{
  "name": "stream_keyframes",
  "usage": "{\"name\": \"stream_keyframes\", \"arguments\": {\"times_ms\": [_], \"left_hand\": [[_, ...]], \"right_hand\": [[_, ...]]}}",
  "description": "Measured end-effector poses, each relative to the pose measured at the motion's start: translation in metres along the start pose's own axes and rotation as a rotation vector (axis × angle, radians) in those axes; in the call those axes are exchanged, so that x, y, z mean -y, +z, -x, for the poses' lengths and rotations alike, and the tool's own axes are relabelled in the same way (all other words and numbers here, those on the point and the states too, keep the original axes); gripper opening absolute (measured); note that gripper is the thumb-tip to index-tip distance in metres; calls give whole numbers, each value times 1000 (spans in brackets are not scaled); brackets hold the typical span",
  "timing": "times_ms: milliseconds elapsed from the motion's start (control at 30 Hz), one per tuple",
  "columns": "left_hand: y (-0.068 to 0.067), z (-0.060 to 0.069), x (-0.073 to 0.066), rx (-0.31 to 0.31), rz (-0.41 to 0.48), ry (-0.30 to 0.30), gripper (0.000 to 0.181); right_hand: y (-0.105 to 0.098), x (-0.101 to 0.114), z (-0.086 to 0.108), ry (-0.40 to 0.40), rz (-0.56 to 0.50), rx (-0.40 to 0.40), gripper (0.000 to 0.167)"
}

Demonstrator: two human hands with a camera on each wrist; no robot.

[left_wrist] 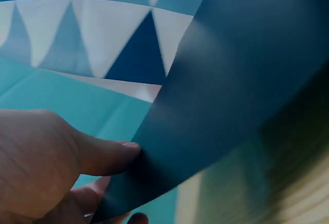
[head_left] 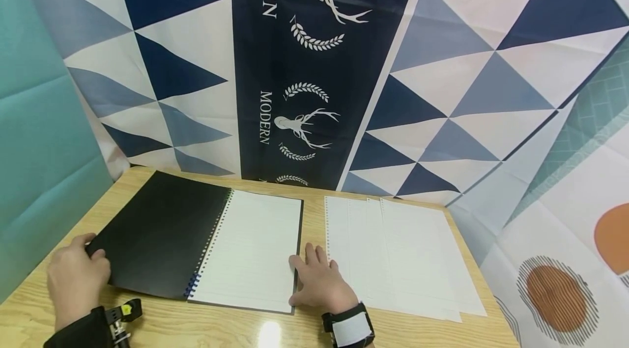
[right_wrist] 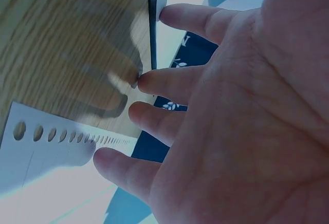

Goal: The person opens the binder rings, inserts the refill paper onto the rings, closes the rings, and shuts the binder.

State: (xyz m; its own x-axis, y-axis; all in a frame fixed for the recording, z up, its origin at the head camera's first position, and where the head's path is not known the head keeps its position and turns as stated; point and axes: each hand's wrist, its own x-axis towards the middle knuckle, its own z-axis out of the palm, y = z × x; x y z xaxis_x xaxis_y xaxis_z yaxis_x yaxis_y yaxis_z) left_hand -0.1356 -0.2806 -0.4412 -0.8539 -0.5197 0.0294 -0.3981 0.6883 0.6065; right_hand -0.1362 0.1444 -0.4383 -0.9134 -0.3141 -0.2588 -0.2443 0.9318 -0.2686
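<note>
On the table lies an opened notebook, its black cover [head_left: 162,233] folded out to the left and a white ruled page [head_left: 250,249] facing up on the right. A blue spiral coil [head_left: 193,285] shows at the near end of the spine; rows of holes run above it. My left hand [head_left: 78,271] pinches the cover's outer near corner between thumb and fingers. The left wrist view shows that cover [left_wrist: 221,90] bent and raised off the table. My right hand [head_left: 321,282] rests at the page's right edge, fingers spread, the index finger and thumb touching the edge.
Overlapping loose white sheets [head_left: 413,260] with punched holes lie to the right, close to my right little finger. The wooden table [head_left: 162,323] backs onto a patterned cloth [head_left: 191,80]. A teal cloth [head_left: 44,135] hangs along the left side.
</note>
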Motion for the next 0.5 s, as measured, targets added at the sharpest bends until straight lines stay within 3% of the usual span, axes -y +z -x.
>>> {"name": "stream_keyframes", "arguments": {"times_ms": [200, 500], "left_hand": [[14, -2, 6, 88, -37, -79, 48], [21, 0, 7, 230, -37, -172, 51]], "right_hand": [[-2, -9, 1, 4, -42, 1, 79], [-4, -18, 2, 34, -88, -7, 82]]}}
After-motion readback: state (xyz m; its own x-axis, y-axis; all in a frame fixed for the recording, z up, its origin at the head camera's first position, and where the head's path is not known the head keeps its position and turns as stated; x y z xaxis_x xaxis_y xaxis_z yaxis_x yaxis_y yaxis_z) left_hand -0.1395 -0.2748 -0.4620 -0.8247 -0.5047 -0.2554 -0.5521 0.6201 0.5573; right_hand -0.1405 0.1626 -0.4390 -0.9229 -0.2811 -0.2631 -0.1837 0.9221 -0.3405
